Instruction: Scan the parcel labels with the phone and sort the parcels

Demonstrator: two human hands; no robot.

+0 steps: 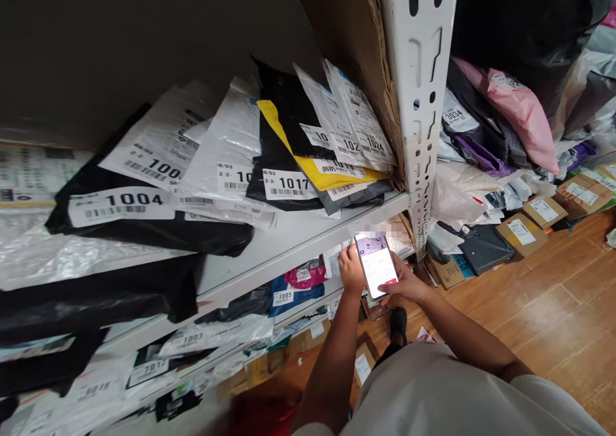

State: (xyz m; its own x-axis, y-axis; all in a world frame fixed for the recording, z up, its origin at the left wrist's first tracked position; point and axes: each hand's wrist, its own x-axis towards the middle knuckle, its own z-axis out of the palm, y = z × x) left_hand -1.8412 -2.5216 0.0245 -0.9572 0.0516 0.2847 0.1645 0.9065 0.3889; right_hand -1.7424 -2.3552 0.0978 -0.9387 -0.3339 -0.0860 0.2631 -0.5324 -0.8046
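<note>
While the phone (pixel 375 266) was gripped at its sides between the curled fingers (pixel 345 256) of the left hand (pixel 353 270) and the right hand (pixel 405 283), its long axis was pointed forward between them, its near end overlaid by the right thumb (pixel 387 287).

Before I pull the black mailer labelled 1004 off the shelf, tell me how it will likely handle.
The black mailer labelled 1004 will probably flex, since its plastic is creased. Its shiny surface may feel slippery. The white mailer lying against it could shift along.
</note>
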